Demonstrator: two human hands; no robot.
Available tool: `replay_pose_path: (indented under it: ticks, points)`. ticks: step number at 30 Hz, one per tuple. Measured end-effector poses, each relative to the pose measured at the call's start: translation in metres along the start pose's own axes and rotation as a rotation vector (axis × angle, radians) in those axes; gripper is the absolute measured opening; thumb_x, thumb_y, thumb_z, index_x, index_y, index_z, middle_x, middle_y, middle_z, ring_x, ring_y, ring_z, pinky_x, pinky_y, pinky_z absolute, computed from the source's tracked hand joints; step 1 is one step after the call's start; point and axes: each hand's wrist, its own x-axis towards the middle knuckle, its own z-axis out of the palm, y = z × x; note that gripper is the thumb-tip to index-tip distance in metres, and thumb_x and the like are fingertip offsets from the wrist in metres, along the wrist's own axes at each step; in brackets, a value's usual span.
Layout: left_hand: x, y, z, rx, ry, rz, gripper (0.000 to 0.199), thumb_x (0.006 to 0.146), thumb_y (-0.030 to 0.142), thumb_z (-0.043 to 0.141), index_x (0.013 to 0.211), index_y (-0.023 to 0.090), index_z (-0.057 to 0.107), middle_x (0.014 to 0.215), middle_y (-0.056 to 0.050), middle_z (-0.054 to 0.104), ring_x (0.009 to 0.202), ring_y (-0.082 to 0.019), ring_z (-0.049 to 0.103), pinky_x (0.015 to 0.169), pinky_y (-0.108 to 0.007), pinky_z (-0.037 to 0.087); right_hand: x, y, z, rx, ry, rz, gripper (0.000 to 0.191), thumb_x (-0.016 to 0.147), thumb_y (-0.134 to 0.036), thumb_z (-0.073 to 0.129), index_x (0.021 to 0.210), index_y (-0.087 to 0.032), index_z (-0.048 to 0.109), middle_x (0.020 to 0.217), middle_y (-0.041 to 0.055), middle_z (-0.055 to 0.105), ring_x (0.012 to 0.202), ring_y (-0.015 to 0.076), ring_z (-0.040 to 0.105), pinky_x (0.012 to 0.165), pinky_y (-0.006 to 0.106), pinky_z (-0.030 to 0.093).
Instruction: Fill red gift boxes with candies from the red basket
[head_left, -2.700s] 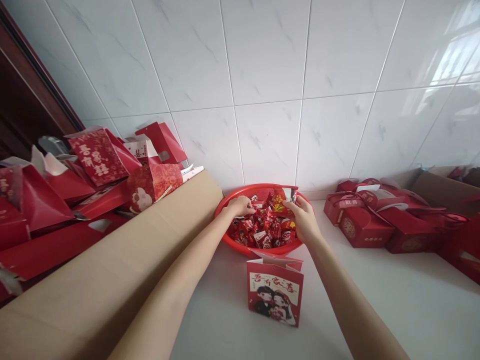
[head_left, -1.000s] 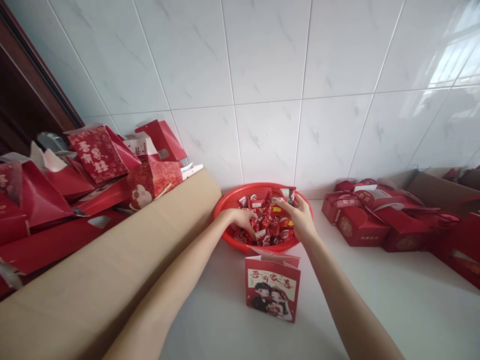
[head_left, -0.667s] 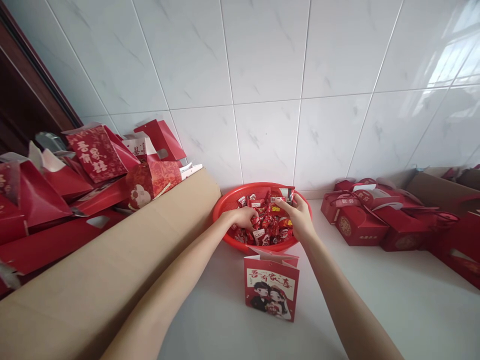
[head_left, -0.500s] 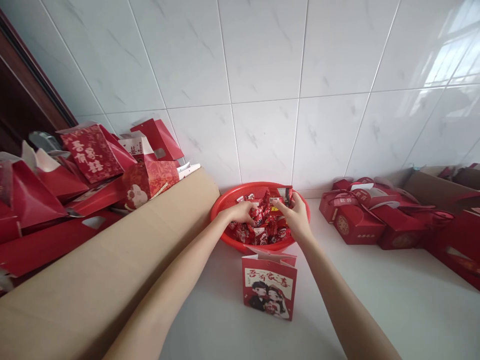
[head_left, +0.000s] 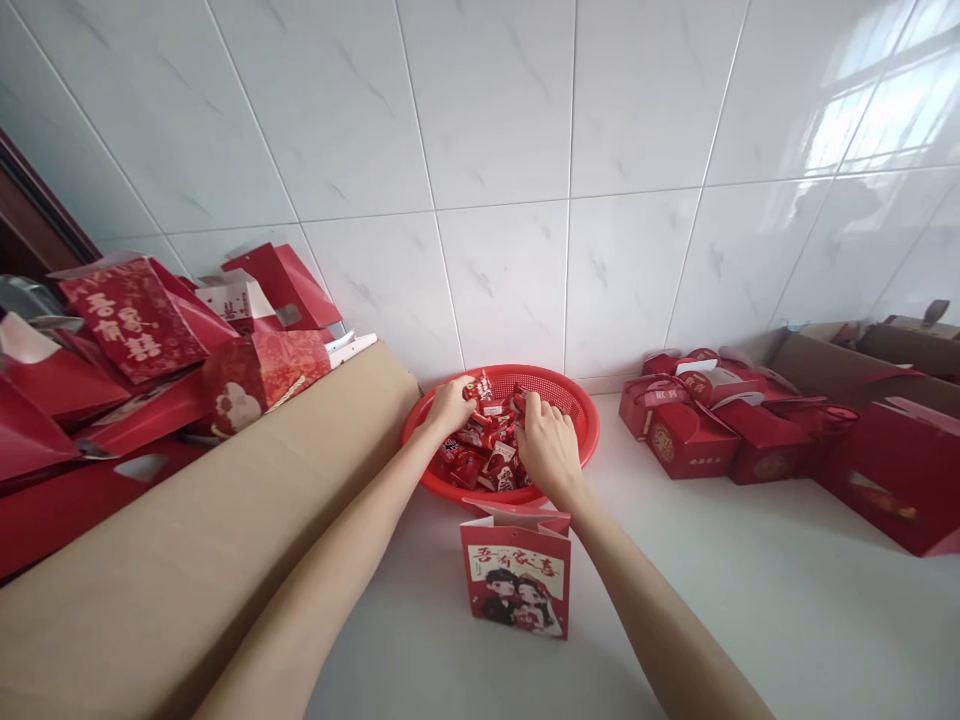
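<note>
A red plastic basket (head_left: 590,425) holds many red wrapped candies (head_left: 491,440) and stands near the tiled wall. At its left side my left hand (head_left: 452,404) is closed on a red wrapped candy (head_left: 482,386). My right hand (head_left: 550,445) reaches into the right half of the basket, fingers bent down among the candies; what they grip, if anything, is hidden. In front of the basket an upright red paper gift bag (head_left: 516,580) with a cartoon couple stands with its top open.
A large cardboard box (head_left: 300,450) with red paper bags (head_left: 150,320) fills the left. Several closed red gift boxes (head_left: 690,440) stand at the right, beside another cardboard box (head_left: 817,370) and a larger red box (head_left: 900,470).
My left hand has moved up and left in the basket and closed on a candy. My right hand has turned fingers down, nearer the middle. The whole view has shifted slightly.
</note>
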Motion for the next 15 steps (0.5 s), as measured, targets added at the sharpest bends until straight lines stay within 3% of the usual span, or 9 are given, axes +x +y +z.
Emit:
replay_pose_path:
  ticks: [3, 6, 8, 11, 15]
  points:
    - [-0.002, -0.001, -0.005, 0.056, 0.003, -0.032, 0.056, 0.087, 0.019, 0.058, 0.143, 0.017, 0.052, 0.144, -0.014, 0.058, 0.134, -0.027, 0.052, 0.111, -0.034, 0.04, 0.0, 0.0, -0.001, -0.007, -0.015, 0.003, 0.029, 0.094, -0.006, 0.042, 0.121, -0.013, 0.049, 0.111, 0.0156, 0.069, 0.102, 0.0301, 0.064, 0.084, 0.037, 0.041]
    - [-0.008, -0.004, -0.013, 0.094, -0.111, -0.03, 0.036, 0.088, 0.026, 0.058, 0.122, 0.018, 0.068, 0.129, -0.012, 0.068, 0.121, -0.026, 0.061, 0.099, -0.03, 0.046, 0.0, 0.001, -0.002, 0.006, -0.026, 0.006, 0.027, 0.093, -0.006, 0.042, 0.119, -0.014, 0.048, 0.111, 0.0161, 0.069, 0.102, 0.0303, 0.064, 0.083, 0.037, 0.041]
    - [-0.014, -0.005, -0.019, 0.102, -0.22, -0.04, 0.021, 0.086, 0.032, 0.061, 0.096, 0.019, 0.075, 0.104, -0.007, 0.076, 0.098, -0.023, 0.069, 0.083, -0.027, 0.051, 0.0, 0.001, -0.003, 0.026, -0.035, 0.011, 0.025, 0.094, -0.007, 0.043, 0.117, -0.014, 0.048, 0.111, 0.0165, 0.069, 0.103, 0.0304, 0.064, 0.084, 0.037, 0.041]
    - [-0.024, -0.003, -0.026, 0.136, -0.478, -0.072, 0.025, 0.078, 0.042, 0.07, 0.07, 0.019, 0.072, 0.074, -0.004, 0.075, 0.07, -0.02, 0.068, 0.062, -0.026, 0.048, 0.002, 0.002, -0.002, 0.064, -0.043, 0.02, 0.023, 0.094, -0.009, 0.046, 0.115, -0.016, 0.047, 0.112, 0.0155, 0.069, 0.103, 0.0296, 0.065, 0.083, 0.036, 0.041]
    - [-0.033, 0.01, -0.027, 0.28, -0.802, -0.064, 0.034, 0.063, 0.05, 0.079, 0.061, 0.018, 0.067, 0.072, -0.005, 0.073, 0.073, -0.022, 0.066, 0.059, -0.027, 0.045, 0.004, 0.008, 0.002, 0.277, -0.052, 0.091, 0.018, 0.091, -0.015, 0.052, 0.106, -0.021, 0.045, 0.112, 0.0134, 0.069, 0.1, 0.0299, 0.066, 0.073, 0.033, 0.041]
